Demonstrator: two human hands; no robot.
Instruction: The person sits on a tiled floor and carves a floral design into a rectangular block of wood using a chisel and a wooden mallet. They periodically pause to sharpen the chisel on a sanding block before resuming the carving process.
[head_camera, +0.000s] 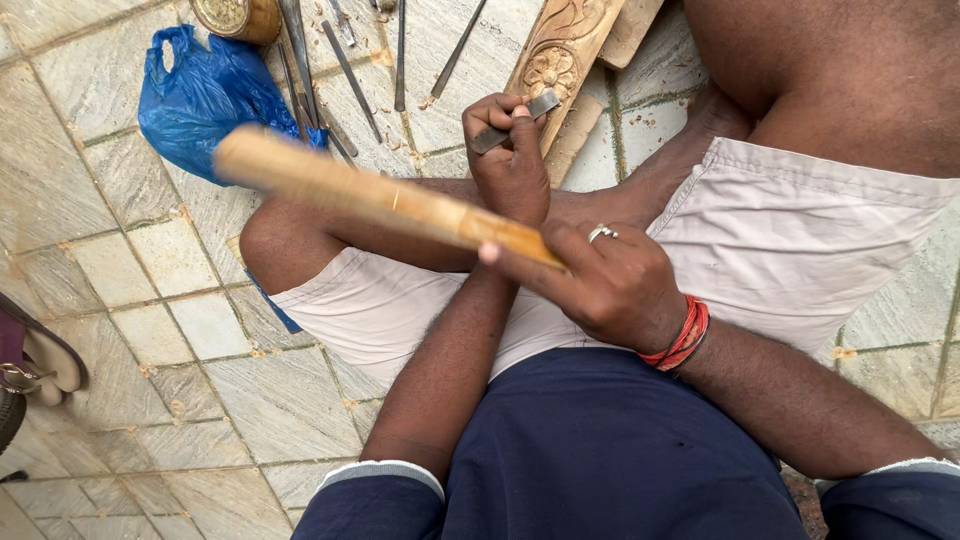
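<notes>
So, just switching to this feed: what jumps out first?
The long pale wooden mallet slants across the middle, blurred at its far end, gripped by the right hand with a silver ring and red wrist threads. Just above, the left hand pinches a flat grey metal chisel against a carved wooden panel with a flower motif. At upper left, a crumpled blue plastic bag lies on the stone tiles beside a row of thin metal tools.

It was a floor-level woodcarving workshop — slim metal chisels (352, 68) lay spread on the pale stone-tiled floor (120, 270) beside a carved floral wooden panel (553, 62), wood chips scattered about.
</notes>
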